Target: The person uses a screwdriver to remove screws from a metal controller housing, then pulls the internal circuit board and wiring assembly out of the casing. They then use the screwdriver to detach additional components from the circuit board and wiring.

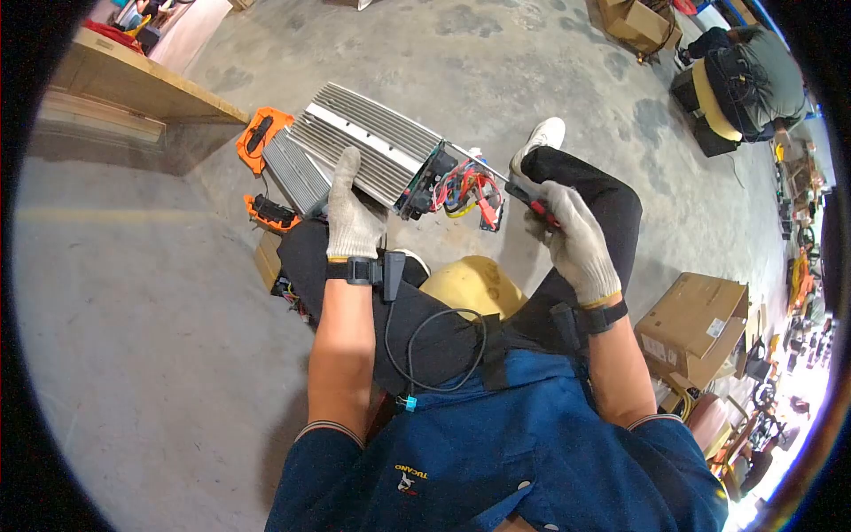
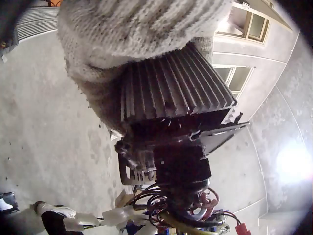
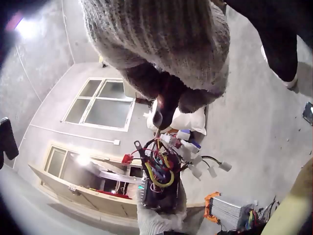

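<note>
My gloved left hand [image 1: 355, 208] grips a silver finned metal unit [image 1: 368, 137], thumb on top of the fins. In the left wrist view the glove [image 2: 142, 34] wraps round the fins [image 2: 176, 83]. Coloured wires [image 1: 470, 184] with white and red connectors come out of the unit's right end. My gloved right hand [image 1: 574, 232] holds a screwdriver with a dark and red handle [image 1: 539, 209], its shaft reaching toward the unit's wired end. In the right wrist view the glove [image 3: 161, 39] curls round the dark handle [image 3: 168, 100]; the tip is hidden among the wires.
A second finned unit [image 1: 297, 173] with orange brackets [image 1: 261, 137] lies beyond the left hand. A yellow rounded object [image 1: 474, 285] is between the legs. An open cardboard box [image 1: 693, 324] stands at the right; another person sits at the upper right.
</note>
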The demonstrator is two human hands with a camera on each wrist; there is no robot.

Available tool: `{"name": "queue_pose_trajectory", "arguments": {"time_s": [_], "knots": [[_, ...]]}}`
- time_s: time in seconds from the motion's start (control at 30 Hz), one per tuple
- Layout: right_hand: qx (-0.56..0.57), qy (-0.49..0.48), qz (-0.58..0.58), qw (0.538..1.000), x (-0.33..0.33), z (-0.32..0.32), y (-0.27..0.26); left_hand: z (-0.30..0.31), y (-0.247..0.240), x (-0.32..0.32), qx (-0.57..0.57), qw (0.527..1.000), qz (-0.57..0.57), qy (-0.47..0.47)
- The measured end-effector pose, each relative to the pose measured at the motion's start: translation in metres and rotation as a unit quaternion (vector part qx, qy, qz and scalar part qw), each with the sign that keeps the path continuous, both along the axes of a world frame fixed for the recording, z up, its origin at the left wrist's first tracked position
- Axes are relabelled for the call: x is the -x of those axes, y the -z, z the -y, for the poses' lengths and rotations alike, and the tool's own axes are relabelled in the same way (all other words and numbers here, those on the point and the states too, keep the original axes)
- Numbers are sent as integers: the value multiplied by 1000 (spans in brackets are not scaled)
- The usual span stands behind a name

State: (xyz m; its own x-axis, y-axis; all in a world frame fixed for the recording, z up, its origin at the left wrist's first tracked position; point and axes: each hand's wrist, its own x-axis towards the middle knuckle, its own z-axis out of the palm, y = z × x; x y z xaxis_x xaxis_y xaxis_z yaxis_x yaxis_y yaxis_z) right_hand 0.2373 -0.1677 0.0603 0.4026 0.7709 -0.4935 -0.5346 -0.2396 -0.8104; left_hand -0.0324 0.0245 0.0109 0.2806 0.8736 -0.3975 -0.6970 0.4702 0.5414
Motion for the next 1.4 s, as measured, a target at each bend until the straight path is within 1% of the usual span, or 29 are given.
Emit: {"name": "queue_pose_trajectory", "arguments": {"time_s": [0.03, 0.07, 0.13, 0.17, 0.23, 0.27, 0.33, 0.37, 0.43, 0.47, 0.53, 0.57, 0.63, 0.67, 0.73, 0.77, 0.83, 0.87, 0.93, 0.97, 1.03, 1.13, 1.17, 1.23, 1.27, 1.33, 1.37, 1.4], "knots": [[53, -54, -34, 997, -5, 1, -3, 0, 0, 1, 0, 1000, 0, 0], [52, -53, -34, 997, -9, 3, -4, 0, 1, 1, -2, 1000, 6, 5], [52, -84, 15, 995, -14, 4, -5, 0, -1, 0, -6, 1000, 11, 7], [53, -86, 14, 995, -8, 3, 0, 0, -1, 0, -7, 1000, 3, 1], [-32, 31, 52, 998, 6, 2, 10, 1, 0, -2, -10, 1000, -4, -3], [-32, 30, 52, 998, 8, 0, 10, 1, 0, -3, -13, 1000, -2, -4], [-31, 85, 43, 995, 12, -4, 6, 2, -2, -2, -16, 1000, 0, -6], [-32, 85, 43, 995, 10, -4, 1, 2, -3, -2, -10, 1000, -2, -3], [25, -16, -27, 999, 2, -1, -9, 1, -2, -1, -3, 1000, -4, 0], [25, -16, -27, 999, -4, 2, -6, 0, -1, -1, -1, 1000, 0, 1], [36, -96, -16, 995, -16, 5, 0, 0, 0, -1, 2, 1000, 4, 1], [37, -97, -17, 994, -12, 5, 5, -1, 1, -1, -3, 1000, 7, 2], [-34, -3, 29, 999, 3, 4, 11, 1, 0, -1, -8, 1000, 10, 2], [-34, -4, 29, 999, 7, 2, 10, 1, -1, -1, -8, 1000, 12, 2], [-39, 41, 47, 997, 13, -1, 5, 1, 0, 0, -9, 1000, 14, 3], [-39, 42, 47, 997, 8, -1, 2, 0, 1, 0, -7, 1000, 11, 2], [55, -54, -47, 996, -6, 2, -2, 0, 0, 0, -5, 1000, 9, 1], [55, -54, -47, 996, -11, 5, 4, 0, 0, 0, -6, 1000, 4, 3], [0, -53, -78, 996, -13, 6, 12, -1, 1, 0, -8, 1000, 0, 3], [0, -54, -79, 995, -9, 6, 17, -1, 2, 1, -8, 1000, 9, 5], [-19, 78, 14, 997, 15, -3, 6, -1, 3, -1, -8, 1000, 20, 7], [-20, 78, 24, 996, 20, -5, -2, -1, 2, -1, -7, 1000, 16, 1], [-20, 79, 24, 996, 11, -3, -1, -1, 1, -1, -6, 1000, 13, 1], [42, -66, -76, 994, -13, 4, 1, -1, 1, -1, -3, 1000, 10, 2], [42, -65, -75, 994, -15, 6, 1, -1, 1, -1, -2, 1000, 4, 0], [5, -108, -23, 994, -15, 9, -4, -1, 1, 0, -1, 1000, -2, -4], [6, -109, -23, 994, -9, 8, 1, -1, 2, 0, -2, 1000, 3, -6], [-13, -40, 4, 999, 0, 5, 10, -1, 1, -1, -3, 1000, 8, -7]]}}
